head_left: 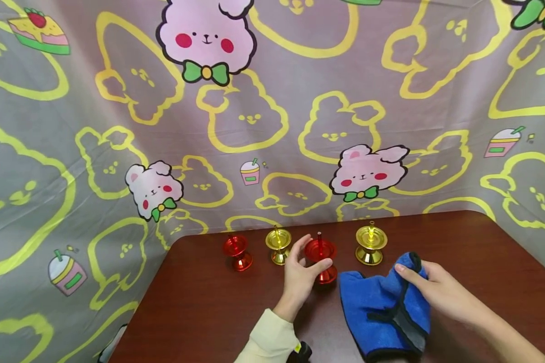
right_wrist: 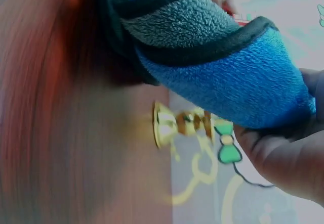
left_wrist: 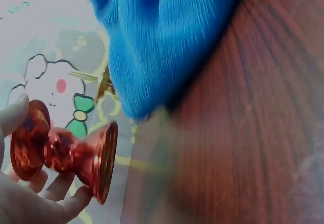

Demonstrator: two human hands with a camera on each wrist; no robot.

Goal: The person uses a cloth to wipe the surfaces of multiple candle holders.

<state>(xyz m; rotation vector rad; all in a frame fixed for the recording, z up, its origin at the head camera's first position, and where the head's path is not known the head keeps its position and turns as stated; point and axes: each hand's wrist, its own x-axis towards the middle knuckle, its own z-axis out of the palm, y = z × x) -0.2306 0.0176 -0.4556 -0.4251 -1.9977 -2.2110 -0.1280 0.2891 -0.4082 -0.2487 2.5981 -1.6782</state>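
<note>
A shiny red candle holder [head_left: 328, 275], with a dish on top, a flared foot and a thin spike, stands upright in my left hand [head_left: 297, 279]. The thumb is at the near side of its dish, and in the left wrist view the fingers curl behind its stem and foot. My right hand [head_left: 447, 292] pinches the upper corner of a fuzzy blue cloth [head_left: 368, 307] with black edging and a grey patch. This cloth hangs in folds just right of the red candle holder, its lower part close over the table.
Behind the hands stand a second red candle holder [head_left: 242, 262] at the left, a gold candle holder [head_left: 279, 256] beside it, and another gold candle holder [head_left: 370, 254] at the right. The brown wooden table [head_left: 200, 307] meets a cartoon-printed curtain [head_left: 290, 161] at its back edge.
</note>
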